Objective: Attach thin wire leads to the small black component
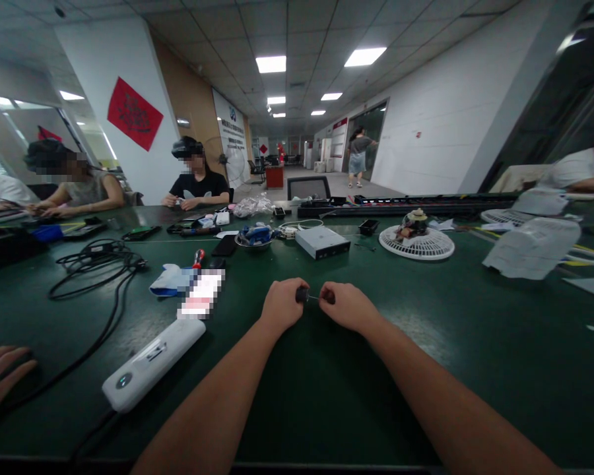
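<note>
Left hand (282,305): pinching a small dark wired part (302,295).
Right hand (349,307): pinching that part's thin wire.
Place: part well in front of the white metal box (323,242).
Risk: a slackened pinch could drop it or kink the wire.

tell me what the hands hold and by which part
The left hand pinches a small dark cylinder by its body; the right hand holds the end of its thin wire. Its identity is unclear.
</note>
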The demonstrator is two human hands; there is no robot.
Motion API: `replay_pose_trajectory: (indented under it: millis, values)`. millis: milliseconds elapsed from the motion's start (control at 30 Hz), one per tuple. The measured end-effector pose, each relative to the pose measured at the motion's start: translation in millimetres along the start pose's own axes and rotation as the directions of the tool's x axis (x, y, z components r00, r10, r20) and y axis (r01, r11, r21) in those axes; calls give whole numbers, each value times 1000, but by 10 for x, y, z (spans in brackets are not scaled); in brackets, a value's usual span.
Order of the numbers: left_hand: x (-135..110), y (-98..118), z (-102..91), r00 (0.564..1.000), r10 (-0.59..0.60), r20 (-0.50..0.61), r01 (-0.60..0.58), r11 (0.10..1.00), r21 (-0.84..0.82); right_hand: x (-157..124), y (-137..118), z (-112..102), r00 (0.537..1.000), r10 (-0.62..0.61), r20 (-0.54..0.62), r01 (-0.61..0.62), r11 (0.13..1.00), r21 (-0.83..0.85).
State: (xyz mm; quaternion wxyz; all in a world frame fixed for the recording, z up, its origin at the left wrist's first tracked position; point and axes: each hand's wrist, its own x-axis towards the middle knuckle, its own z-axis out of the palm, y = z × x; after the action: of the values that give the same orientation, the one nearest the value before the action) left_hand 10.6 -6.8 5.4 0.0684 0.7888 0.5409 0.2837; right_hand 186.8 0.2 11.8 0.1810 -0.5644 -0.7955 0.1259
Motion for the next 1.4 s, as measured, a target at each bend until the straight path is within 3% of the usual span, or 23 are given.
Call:
replay_pose_trajectory:
  millis: [200, 433, 633, 767, 900, 1167, 1233, 1400]
  values:
    - [7, -9, -4, 1000, 3, -1, -3, 1000, 9, -26, -44, -14, 998, -64, 16, 62, 995, 74]
    - [7, -41, 15, 999, 26, -26, -26, 1000, 4, -6, -33, -3, 998, 0, -69, 6, 996, 92]
    - [-3, -35, 9, 999, 28, -36, -28, 1000, 15, -7, -8, 20, 1000, 22, 18, -22, 1000, 13]
    - [6, -52, 10, 996, -52, -70, 54, 998, 19, -9, -4, -7, 997, 62, 35, -62, 998, -17]
    - [12, -88, 22, 979, -166, -116, 169, 985, 20, -6, -6, -16, 998, 50, 28, -51, 997, 54]
    - [-1, -102, 17, 961, -256, -108, 255, 967, -25, -9, -38, 17, 980, -25, 196, -8, 986, 165]
    - [7, -111, 33, 965, -244, -94, 240, 970, -47, -8, -39, 10, 988, -23, 151, -12, 974, 227]
    - [26, -134, 77, 979, -191, -76, 183, 978, -102, 19, -18, 19, 996, -10, -88, 42, 929, 367]
